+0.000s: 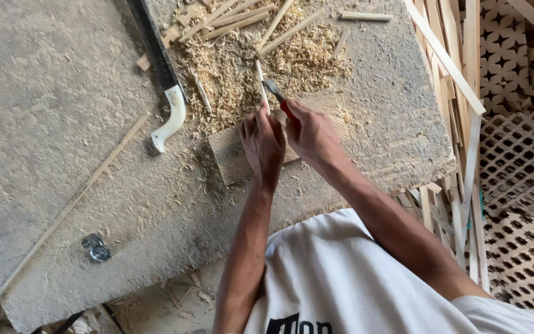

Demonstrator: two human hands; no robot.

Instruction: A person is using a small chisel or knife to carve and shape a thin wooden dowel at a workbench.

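Observation:
My left hand point(262, 143) pinches a thin wooden stick point(261, 80) that points away from me. It rests over a small flat wooden block point(233, 158) on the grey worktop point(63, 111). My right hand point(311, 133) grips a red-handled knife point(279, 98), and the blade lies against the stick just above my left fingers. A heap of pale wood shavings point(254, 62) spreads out beyond both hands.
A saw with a white handle point(169, 105) lies to the left of the shavings. Several cut sticks point(230, 18) lie at the top, and a long thin strip point(63, 213) crosses the worktop's left. A small metal piece point(96, 248) sits near the front edge. Wooden slats point(458, 124) and lattice panels point(520, 173) stand at the right.

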